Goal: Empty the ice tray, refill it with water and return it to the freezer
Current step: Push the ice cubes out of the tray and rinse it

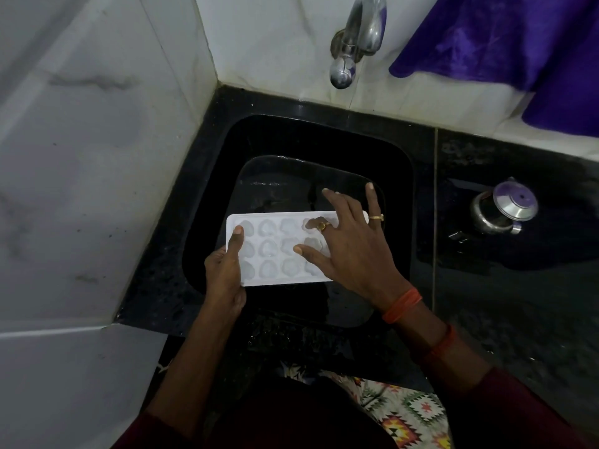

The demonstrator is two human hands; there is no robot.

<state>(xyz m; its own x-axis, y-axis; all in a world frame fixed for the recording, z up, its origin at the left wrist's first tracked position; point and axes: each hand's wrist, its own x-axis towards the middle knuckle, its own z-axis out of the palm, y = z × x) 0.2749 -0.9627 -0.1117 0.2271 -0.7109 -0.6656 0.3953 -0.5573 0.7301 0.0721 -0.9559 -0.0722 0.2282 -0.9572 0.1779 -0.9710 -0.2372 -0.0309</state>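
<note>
Fingers (238,241) of left hand (223,277): gripping ice tray (272,251) at left short end. Right hand (350,251): spread flat over right end. Tray held over sink (400,176), long axis left–right, tap (356,37) beyond.

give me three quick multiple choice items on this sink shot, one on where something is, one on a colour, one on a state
1. Where is the ice tray? A in a freezer B held over the sink C hanging on the wall
2. What colour is the cloth at the upper right? A purple B green C yellow
3. How is the right hand? A in a fist B hanging at the person's side C fingers spread flat on the tray
Answers: B, the left hand grips its edge above the black basin; A, its folds are plainly purple; C, straight fingers lie across the tray's right end.
</note>
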